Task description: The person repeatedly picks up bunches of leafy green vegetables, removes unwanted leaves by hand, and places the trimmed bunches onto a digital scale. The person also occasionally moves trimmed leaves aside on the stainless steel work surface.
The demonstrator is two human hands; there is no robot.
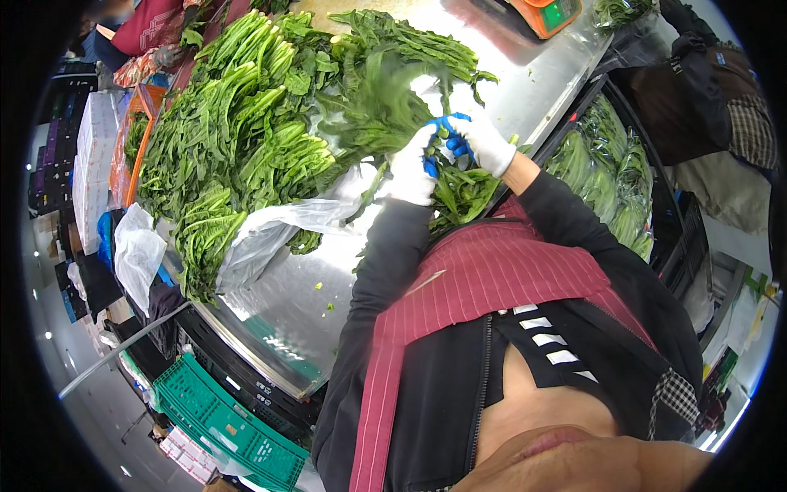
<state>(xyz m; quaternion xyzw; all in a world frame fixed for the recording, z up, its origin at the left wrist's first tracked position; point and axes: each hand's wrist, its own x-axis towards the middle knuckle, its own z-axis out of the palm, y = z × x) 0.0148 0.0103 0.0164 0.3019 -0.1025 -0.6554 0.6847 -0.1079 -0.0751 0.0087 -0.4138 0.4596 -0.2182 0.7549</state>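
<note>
White gloves with blue-coated fingers cover both hands, which meet above the near side of the metal table. My left hand [415,166] and my right hand [482,141] pinch the stem end of a leafy green [444,131] between their fingertips. Its leaves [384,101] spread away from me and look blurred. Just below my hands, loose green leaves [464,192] lie against my maroon striped apron [504,264]. Left of my left hand is a crumpled clear plastic bag [276,224]. Beyond it, bunches of long-leaf greens [233,117] are heaped with pale cut stems showing.
An orange scale [541,15] with a lit display stands on the steel table [289,295] at the far right. Bagged greens fill a black crate [667,246] at my right. A green plastic crate [227,424] sits lower left. Another person's gloved hand [163,56] is at upper left.
</note>
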